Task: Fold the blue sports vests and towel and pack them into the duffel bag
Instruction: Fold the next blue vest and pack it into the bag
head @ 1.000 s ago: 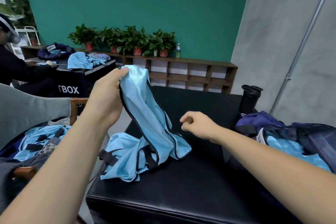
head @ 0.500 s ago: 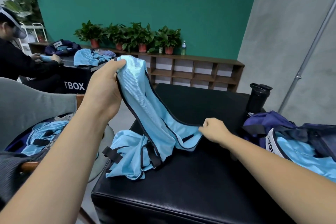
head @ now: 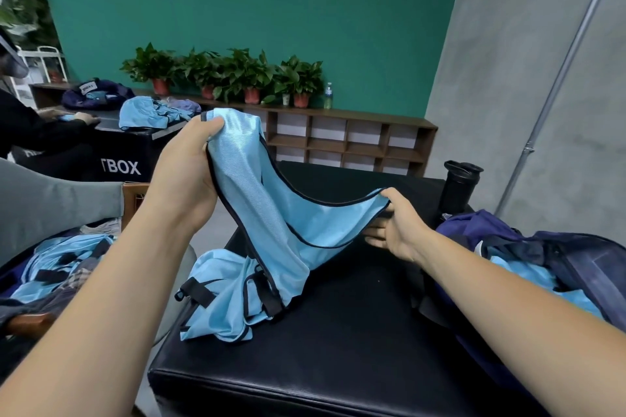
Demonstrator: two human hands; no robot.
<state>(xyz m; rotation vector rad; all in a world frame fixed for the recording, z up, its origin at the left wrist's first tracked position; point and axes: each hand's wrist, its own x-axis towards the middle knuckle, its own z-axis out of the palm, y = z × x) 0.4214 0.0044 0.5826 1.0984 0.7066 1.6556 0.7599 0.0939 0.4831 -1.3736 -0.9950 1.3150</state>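
Gripping one strap of the blue vest (head: pixel 271 213) mid-frame, the left hand (head: pixel 189 176) curls tight; the right hand (head: pixel 398 230) seems to pinch the other strap, thumb on top. Vest's hem bunches on the black bench (head: pixel 338 349).

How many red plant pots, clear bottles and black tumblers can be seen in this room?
Red plant pots: 4
Clear bottle: 1
Black tumbler: 1
Total: 6
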